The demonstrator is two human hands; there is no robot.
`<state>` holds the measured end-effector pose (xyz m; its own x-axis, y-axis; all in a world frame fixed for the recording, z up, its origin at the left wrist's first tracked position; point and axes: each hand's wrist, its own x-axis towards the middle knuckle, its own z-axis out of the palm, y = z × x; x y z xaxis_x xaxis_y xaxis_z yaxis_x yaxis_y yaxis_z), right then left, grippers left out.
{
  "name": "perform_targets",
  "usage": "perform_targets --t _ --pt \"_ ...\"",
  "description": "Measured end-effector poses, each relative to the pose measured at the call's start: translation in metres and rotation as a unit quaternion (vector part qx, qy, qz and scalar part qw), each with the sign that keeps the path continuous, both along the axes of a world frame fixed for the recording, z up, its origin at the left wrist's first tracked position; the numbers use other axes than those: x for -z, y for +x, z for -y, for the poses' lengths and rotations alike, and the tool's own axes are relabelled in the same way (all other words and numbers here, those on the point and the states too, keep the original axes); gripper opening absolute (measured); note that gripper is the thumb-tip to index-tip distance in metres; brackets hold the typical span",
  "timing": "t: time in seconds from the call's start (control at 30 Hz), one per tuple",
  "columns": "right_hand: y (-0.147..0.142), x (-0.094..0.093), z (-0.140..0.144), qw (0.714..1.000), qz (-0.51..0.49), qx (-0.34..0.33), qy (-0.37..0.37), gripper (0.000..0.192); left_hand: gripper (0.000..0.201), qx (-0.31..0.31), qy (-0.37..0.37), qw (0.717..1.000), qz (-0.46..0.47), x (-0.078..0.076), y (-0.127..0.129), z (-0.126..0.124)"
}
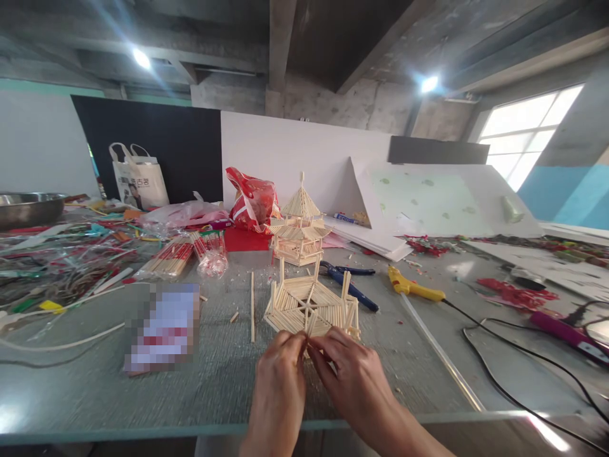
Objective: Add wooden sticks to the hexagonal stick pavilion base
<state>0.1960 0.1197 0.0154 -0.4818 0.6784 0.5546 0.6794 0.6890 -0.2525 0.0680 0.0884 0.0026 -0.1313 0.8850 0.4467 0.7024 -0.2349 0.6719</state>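
Note:
A hexagonal model base built of pale wooden sticks (328, 314) lies at the front of the table, with short posts rising from its rim. At its near edge, the fingertips of my left hand (280, 368) and my right hand (354, 368) meet in a pinch. Between them rises a short wooden stick (311, 322); its lower end is hidden by my fingers. Just behind the base stands a tiered stick pagoda (299, 222) with a pointed roof. Blue-handled pliers (354, 289) lie right beside the base, and a loose stick (252, 308) lies to its left.
To the right are a yellow glue gun (419, 289) with a black cord and a clear glue stick (445, 355). A blurred-out flat object (164, 327) lies left, near bagged sticks (169, 257). Behind stand a red bag (252, 200), a white tote (140, 181) and a metal bowl (31, 211).

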Motion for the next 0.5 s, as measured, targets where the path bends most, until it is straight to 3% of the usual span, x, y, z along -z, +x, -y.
perform_targets --t 0.33,0.5 --pt "0.001 -0.001 -0.002 1.000 0.017 -0.013 -0.015 0.024 0.029 -0.012 0.017 1.000 -0.011 0.001 0.000 -0.001" --pt "0.018 -0.016 0.008 0.998 -0.007 -0.042 0.045 0.022 0.025 -0.037 0.066 0.997 -0.030 -0.003 -0.009 0.009"
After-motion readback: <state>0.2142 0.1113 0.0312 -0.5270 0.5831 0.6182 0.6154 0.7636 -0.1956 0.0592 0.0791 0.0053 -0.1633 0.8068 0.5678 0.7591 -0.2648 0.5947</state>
